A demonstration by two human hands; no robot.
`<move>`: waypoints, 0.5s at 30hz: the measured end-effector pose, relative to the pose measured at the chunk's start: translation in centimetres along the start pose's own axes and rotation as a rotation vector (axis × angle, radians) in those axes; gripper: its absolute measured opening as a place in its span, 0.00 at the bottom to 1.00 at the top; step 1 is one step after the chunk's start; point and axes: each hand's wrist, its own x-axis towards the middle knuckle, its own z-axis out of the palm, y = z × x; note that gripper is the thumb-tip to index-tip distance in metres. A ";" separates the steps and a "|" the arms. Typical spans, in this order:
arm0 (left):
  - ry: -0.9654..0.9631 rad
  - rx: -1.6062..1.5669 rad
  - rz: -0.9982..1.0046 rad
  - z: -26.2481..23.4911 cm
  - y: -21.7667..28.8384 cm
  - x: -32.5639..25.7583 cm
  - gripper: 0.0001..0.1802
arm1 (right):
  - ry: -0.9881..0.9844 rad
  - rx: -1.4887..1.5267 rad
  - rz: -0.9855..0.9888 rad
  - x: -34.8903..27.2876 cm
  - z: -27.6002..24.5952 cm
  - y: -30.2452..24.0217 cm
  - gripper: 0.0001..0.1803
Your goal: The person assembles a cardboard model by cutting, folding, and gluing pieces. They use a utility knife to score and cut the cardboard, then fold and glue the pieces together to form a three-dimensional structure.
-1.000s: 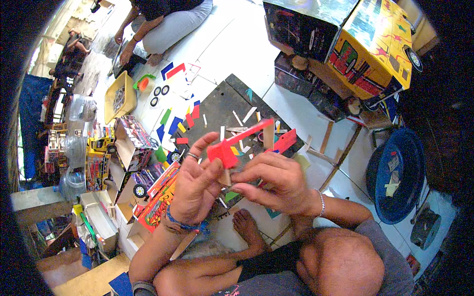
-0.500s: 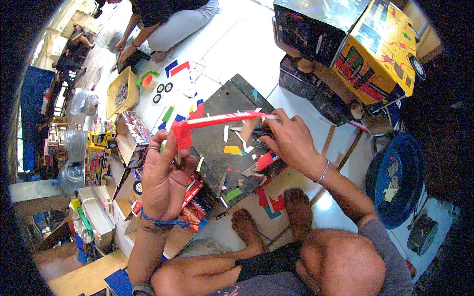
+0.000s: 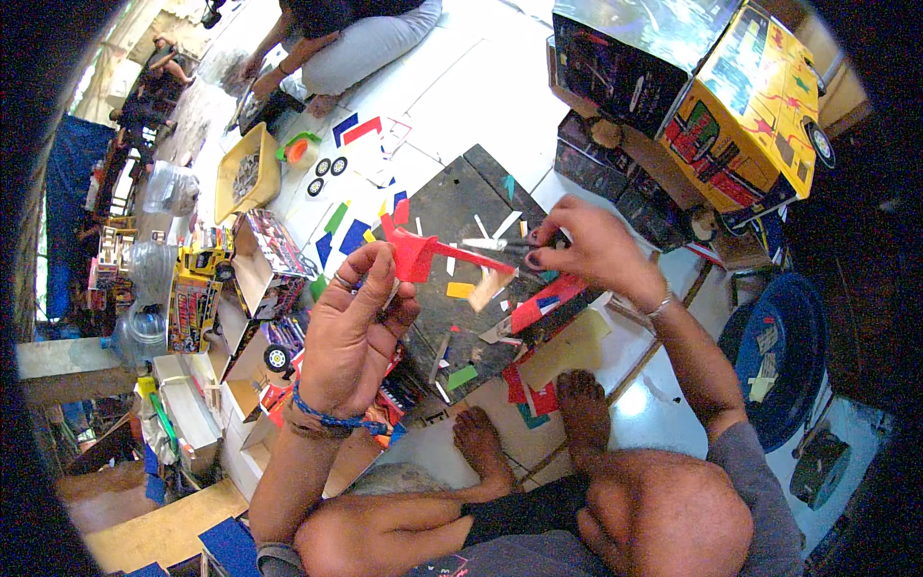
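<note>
My left hand (image 3: 351, 322), raised over the left side of the dark work board (image 3: 461, 188), pinches a bent red sheet piece (image 3: 413, 258) between thumb and fingers. From that piece a narrow red strip (image 3: 476, 258) runs off to the right. My right hand (image 3: 601, 248) is closed at the board's right side, holding what looks like a pair of scissors (image 3: 490, 244); its grey blades point left beside the strip, and its handles are mostly covered by my fingers. Scattered on the board are white slivers, a yellow piece (image 3: 461, 289) and a green piece (image 3: 462, 376).
A yellow toy truck (image 3: 745, 106) on dark boxes stands at the far right, above a blue basin (image 3: 784, 351). Small black wheels (image 3: 322, 167) and a yellow tub (image 3: 247, 173) are at the far left. Toy trucks and boxes crowd the left. Another person (image 3: 356, 48) sits opposite.
My right hand has left the strip's far end and moved slightly right. The strip, stretched across before, now slopes down from the red piece. Grey blades now show beside it.
</note>
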 end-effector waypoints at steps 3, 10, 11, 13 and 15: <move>-0.026 -0.022 -0.018 0.1 0.3 -0.3 0.15 | 0.005 0.299 0.144 -0.1 -2.8 2.0 0.21; -0.041 0.051 -0.051 0.9 0.0 -0.5 0.17 | -0.199 1.759 -0.115 -1.6 -1.4 3.0 0.11; -0.054 0.060 -0.035 0.9 -0.1 -0.4 0.18 | -0.201 1.754 -0.003 -2.0 -1.0 2.7 0.11; -0.060 0.077 -0.049 1.0 -0.2 -0.2 0.17 | -0.244 1.714 0.077 -2.6 -0.1 2.1 0.11; -0.052 0.086 -0.062 1.0 -0.3 -0.2 0.16 | -0.170 1.400 0.175 -3.2 0.2 1.5 0.10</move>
